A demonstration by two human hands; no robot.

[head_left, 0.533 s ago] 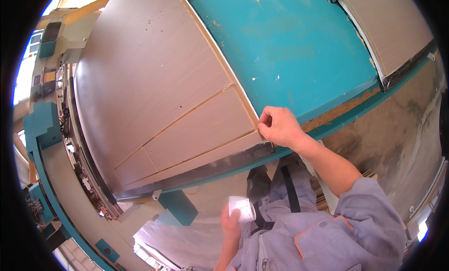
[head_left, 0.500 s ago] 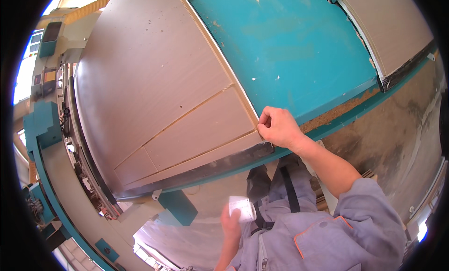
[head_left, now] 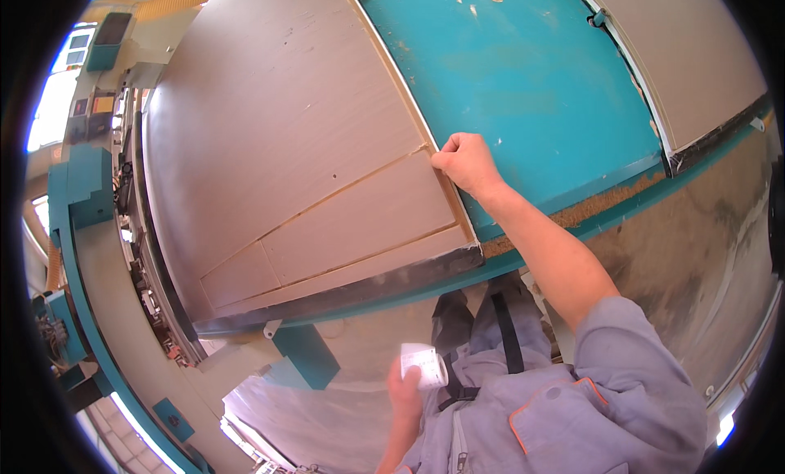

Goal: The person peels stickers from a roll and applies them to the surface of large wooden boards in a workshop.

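A large grey-brown board [head_left: 270, 130] with cut grooves lies on the machine's table. At its right edge, by the end of a groove, is my right hand [head_left: 469, 165], thumb and fingers pinched together. Whatever they may hold is too small or hidden to make out. Low in front of my body, my left hand [head_left: 403, 390] grips a roll of white labels [head_left: 425, 366], with printed marks on its loose end. The thumb lies across the labels.
Right of the board runs a teal table surface [head_left: 523, 89] with scattered chips, and sawdust [head_left: 605, 206] lines its near ledge. A second grey-brown board [head_left: 695, 57] lies at the far right. Machine parts [head_left: 135, 220] and a teal box [head_left: 304, 355] are on the left.
My right hand has moved up along the board's right edge, away from the near corner, still pinched. The left hand keeps holding the label roll in the same place.
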